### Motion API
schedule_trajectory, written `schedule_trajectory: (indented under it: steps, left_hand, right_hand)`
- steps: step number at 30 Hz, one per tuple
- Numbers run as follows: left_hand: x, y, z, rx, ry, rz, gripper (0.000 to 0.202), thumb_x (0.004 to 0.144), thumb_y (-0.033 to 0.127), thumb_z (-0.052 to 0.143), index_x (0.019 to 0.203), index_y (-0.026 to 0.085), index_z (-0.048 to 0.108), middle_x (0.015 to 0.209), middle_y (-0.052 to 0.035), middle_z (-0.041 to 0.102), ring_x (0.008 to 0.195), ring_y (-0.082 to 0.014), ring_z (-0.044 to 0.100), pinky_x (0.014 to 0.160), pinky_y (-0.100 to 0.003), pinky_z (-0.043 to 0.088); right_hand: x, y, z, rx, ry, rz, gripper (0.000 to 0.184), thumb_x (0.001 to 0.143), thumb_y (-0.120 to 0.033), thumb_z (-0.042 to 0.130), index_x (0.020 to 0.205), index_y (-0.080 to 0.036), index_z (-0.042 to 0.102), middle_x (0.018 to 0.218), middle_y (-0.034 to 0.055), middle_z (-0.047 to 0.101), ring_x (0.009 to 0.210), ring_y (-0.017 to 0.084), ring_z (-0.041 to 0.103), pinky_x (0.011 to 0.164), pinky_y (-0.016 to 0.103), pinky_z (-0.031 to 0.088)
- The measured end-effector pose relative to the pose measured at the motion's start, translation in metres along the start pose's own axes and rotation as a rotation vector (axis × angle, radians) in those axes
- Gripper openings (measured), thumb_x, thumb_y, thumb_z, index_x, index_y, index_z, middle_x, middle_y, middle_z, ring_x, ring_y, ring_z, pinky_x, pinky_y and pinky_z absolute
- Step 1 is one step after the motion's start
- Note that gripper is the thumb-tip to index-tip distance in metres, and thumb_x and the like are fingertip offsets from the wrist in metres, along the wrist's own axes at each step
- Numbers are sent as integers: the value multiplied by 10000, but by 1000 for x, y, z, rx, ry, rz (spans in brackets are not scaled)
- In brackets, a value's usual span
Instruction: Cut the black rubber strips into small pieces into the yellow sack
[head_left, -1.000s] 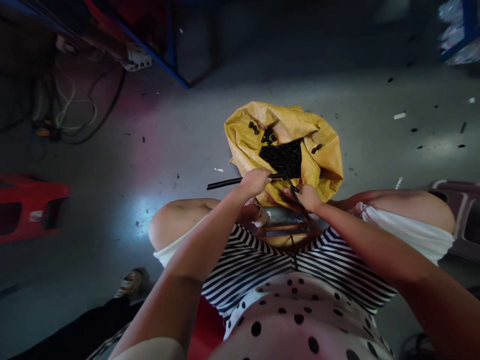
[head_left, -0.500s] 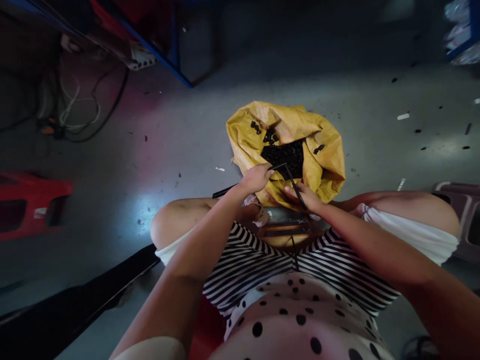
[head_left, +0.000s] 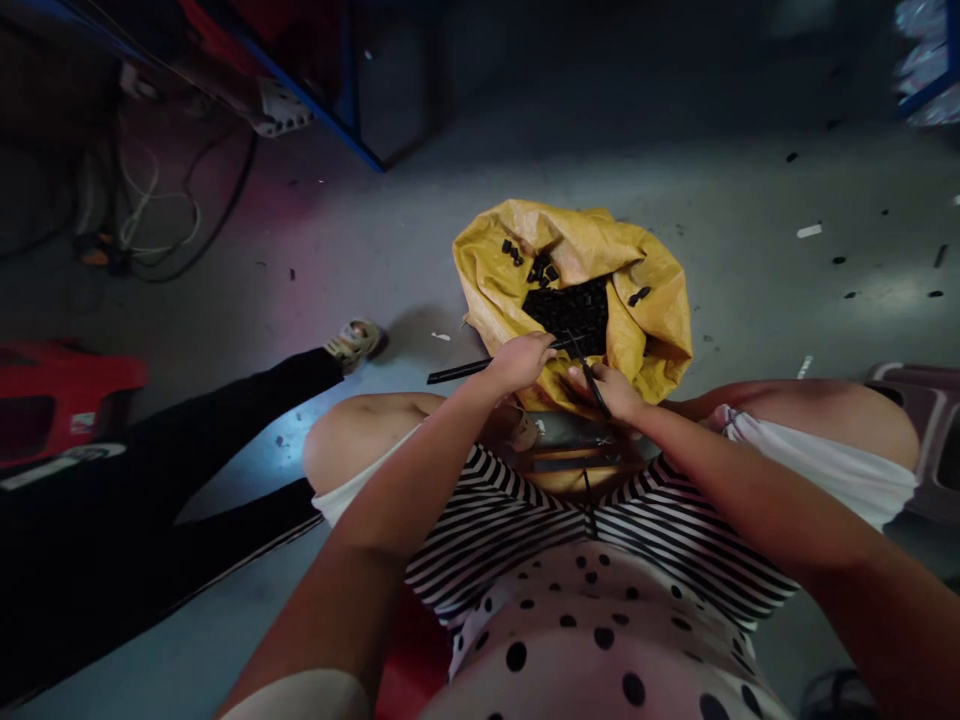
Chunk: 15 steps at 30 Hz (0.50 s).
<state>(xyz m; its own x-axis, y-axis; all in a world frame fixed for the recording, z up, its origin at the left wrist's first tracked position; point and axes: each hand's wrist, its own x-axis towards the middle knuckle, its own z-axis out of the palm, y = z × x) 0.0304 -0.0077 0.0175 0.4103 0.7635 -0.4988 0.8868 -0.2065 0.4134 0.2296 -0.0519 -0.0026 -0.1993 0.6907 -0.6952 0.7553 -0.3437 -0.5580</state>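
Observation:
My left hand [head_left: 523, 362] is closed on a long black toothed strip [head_left: 459, 371]. One end of the strip sticks out to the left past my wrist, the other reaches over the sack's mouth. In my right hand [head_left: 619, 395] is a slim dark hand tool [head_left: 595, 386], its thin tip pointing up and left to the strip's end. It looks like scissors or cutters, but the exact kind is unclear. Below both hands stands a yellow woven sack [head_left: 480, 250] with its rim folded out, holding many small black pieces [head_left: 574, 308]. A few pieces lie in the rim's folds.
A person's dark trouser leg [head_left: 247, 400] and shoe stand at my left, near a red stool [head_left: 90, 385]. Cables [head_left: 187, 245] and a blue metal frame [head_left: 330, 115] are at upper left. A brownish stool [head_left: 919, 420] is at right; black scraps lie on the floor.
The strip has straightened and its left part shows more behind my left hand, which has shifted slightly right. A passing person's leg and shoe have come into view at left.

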Motion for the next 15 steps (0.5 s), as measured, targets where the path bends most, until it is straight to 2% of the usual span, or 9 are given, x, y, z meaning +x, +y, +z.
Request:
schedule_trajectory:
  steps: [3,7,10,15]
  left_hand:
    - [-2,-1,-1,19,-12,-26,299,971,332,408,1120,177,616,1163,-105,667,1074,-233,616,912,-315,462]
    - [-5,1,-5,37,7,-132,294,957,342,442,1133,156,586,1152,-138,663,1041,-259,629,869,-340,475]
    - [-6,2,-6,40,2,-140,251,953,305,450,1104,154,583,1138,-136,663,1043,-254,626,869,-338,474]
    - [-7,4,-6,70,-8,-114,213,943,274,468,1083,163,582,1132,-126,659,1048,-242,624,879,-324,472]
  right_hand:
    - [1,5,2,-37,38,-32,590,823,-738,442,709,-180,598,651,42,599,619,173,544,569,264,359]
    - [-1,6,2,-21,75,-34,589,802,-737,469,589,-192,533,534,-2,483,526,133,458,504,257,289]
    - [-3,6,2,-5,101,-34,585,784,-736,496,551,-200,491,506,-20,422,506,118,421,484,255,261]
    - [0,11,4,-38,135,-22,582,781,-733,499,549,-200,500,504,-21,425,505,118,420,486,257,258]
